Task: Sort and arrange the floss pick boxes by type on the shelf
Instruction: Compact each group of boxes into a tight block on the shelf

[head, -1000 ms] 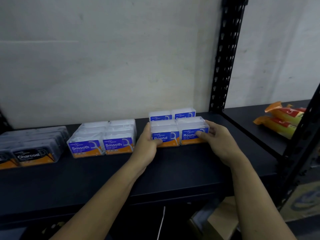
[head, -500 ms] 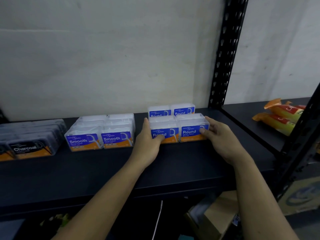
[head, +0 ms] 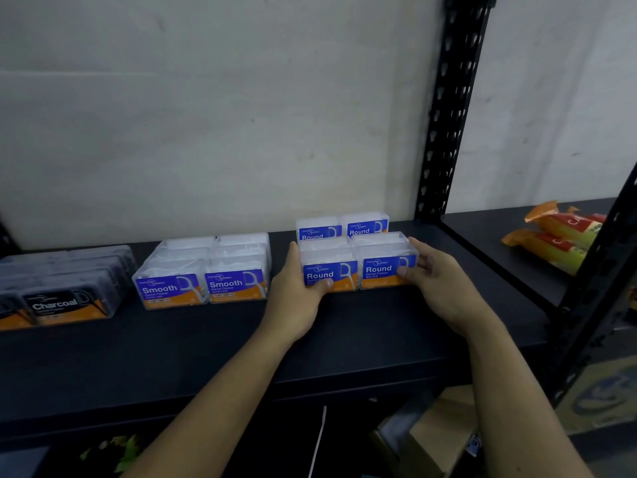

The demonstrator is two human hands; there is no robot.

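Our single head-worn wide-angle camera looks forward and slightly down from close range at the black shelf [head: 206, 343] against a pale wall [head: 206, 115], forearms entering from below.

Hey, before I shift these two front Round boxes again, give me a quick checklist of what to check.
1. Hold on the front Round boxes: left hand presses the left side, right hand the right. Ok.
2. Types apart: Charcoal boxes, Smooth boxes and Round in separate groups. Ok.
3. Front labels face out. Ok.
4. Back Round boxes flush behind the front pair. Cannot tell.
5. Front pair in line with the Smooth boxes. Cannot tell.
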